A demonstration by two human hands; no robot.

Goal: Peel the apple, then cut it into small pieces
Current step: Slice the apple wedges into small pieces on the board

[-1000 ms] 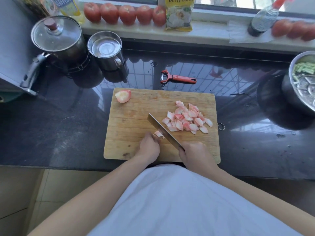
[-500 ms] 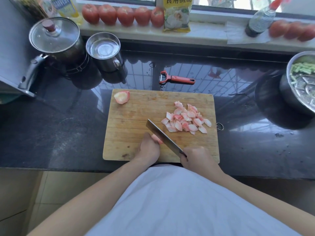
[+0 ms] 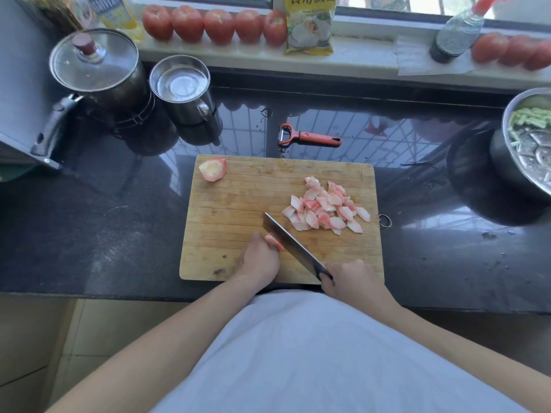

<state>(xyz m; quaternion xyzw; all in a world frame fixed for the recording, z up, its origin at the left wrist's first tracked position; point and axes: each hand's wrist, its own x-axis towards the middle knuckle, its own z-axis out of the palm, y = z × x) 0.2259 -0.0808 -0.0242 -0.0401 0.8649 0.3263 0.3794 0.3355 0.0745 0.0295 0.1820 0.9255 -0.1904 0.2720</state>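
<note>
At the near edge of the wooden cutting board [image 3: 226, 222], the right hand [image 3: 348, 278] is closed around the handle of a cleaver [image 3: 293, 245], whose blade angles away to the left. The left hand [image 3: 261, 257] curls over a small apple piece [image 3: 275, 242], pinning it against the blade's left side. Just beyond the blade lies a heap of cut apple pieces [image 3: 326, 207] toward the board's right. A larger peeled apple chunk [image 3: 212, 169] sits at the far left corner. Past the board, a red peeler [image 3: 310, 136] rests on the dark tabletop [image 3: 89, 234], with a steel mug [image 3: 183, 89] and lidded pot [image 3: 95, 67] far left.
</note>
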